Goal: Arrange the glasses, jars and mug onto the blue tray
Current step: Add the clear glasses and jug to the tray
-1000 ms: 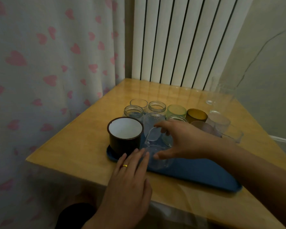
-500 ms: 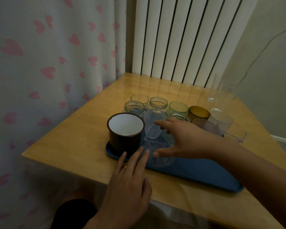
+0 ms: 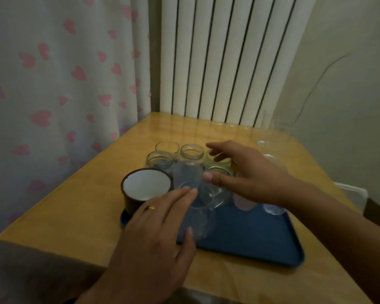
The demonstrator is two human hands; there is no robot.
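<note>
A blue tray (image 3: pixel 261 244) lies on the wooden table. At its left end stands a brown mug (image 3: pixel 146 185) with a white inside. Behind it are clear jars (image 3: pixel 191 151) (image 3: pixel 159 160), a small clear glass (image 3: pixel 167 147) and a green glass (image 3: pixel 208 159). My left hand (image 3: pixel 154 233) curls around a clear glass (image 3: pixel 198 216) at the tray's front left, fingers on its far side and thumb on its near side. My right hand (image 3: pixel 250 181) hovers over the middle glasses with fingers spread, its thumb tip against a clear glass (image 3: pixel 187 176). It hides the amber glass.
A pinkish glass (image 3: pixel 242 202) and a clear one (image 3: pixel 273 209) sit under my right wrist. A tall clear glass (image 3: pixel 272 137) stands off the tray at the table's back right. A radiator (image 3: pixel 228 58) and a heart-print curtain (image 3: pixel 53 84) close the back and left.
My left hand has moved forward from the table edge and wrapped around the clear glass. My right hand has let go of it, lifted and spread its fingers.
</note>
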